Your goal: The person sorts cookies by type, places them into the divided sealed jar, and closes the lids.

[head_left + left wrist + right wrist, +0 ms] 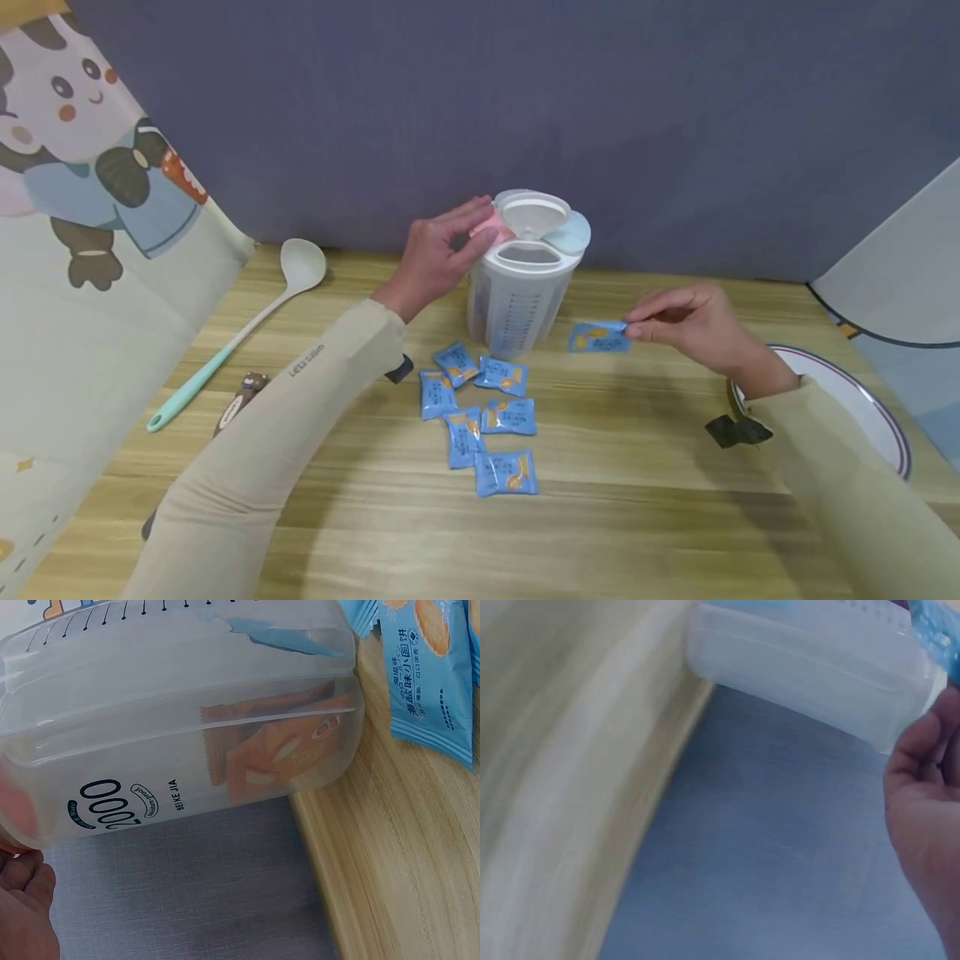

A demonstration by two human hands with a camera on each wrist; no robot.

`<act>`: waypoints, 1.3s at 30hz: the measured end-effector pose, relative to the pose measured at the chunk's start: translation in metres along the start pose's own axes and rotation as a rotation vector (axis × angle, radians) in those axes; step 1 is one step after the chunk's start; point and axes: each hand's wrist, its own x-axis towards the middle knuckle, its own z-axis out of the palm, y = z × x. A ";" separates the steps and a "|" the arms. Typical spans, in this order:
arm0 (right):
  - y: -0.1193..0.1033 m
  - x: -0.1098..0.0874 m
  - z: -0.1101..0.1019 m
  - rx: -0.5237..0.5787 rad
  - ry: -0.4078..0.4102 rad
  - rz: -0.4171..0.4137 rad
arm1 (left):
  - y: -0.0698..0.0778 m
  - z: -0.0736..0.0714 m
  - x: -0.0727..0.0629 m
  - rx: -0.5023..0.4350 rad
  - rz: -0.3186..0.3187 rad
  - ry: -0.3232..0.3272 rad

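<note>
A clear plastic food storage container [517,308] with a measuring scale stands upright near the back of the table. Its lid has a pink flap [495,223], a light blue flap [567,233] and an uncovered opening at the front. My left hand [442,254] grips the lid at the pink flap, thumb in front and fingers behind. Inside the container, orange packets [285,750] show through the wall in the left wrist view. Right of the container, my right hand [693,325] pinches a blue cracker packet [598,337] by its end, above the table. Several more blue cracker packets [506,473] lie before the container.
A ladle [302,265] with a mint handle lies at the left. Beside it is a brown bear-shaped item [251,385], partly under my left sleeve. A white plate [862,408] with a dark rim sits at the right, partly behind my right forearm. A grey-blue partition [675,142] stands behind the table.
</note>
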 end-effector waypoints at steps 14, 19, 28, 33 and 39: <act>-0.021 0.033 0.002 -0.099 0.262 0.018 | -0.001 0.001 0.000 0.014 0.017 0.008; -0.026 0.043 0.004 -0.114 0.297 0.009 | -0.001 0.001 0.000 0.017 0.007 0.001; -0.029 0.066 0.013 -0.121 0.340 -0.039 | -0.001 0.001 0.000 0.014 0.004 0.002; -0.026 0.075 0.019 -0.082 0.325 -0.068 | -0.001 0.001 -0.001 0.016 0.003 -0.003; -0.023 0.081 0.023 -0.096 0.305 -0.096 | -0.003 0.002 -0.001 0.018 0.019 0.006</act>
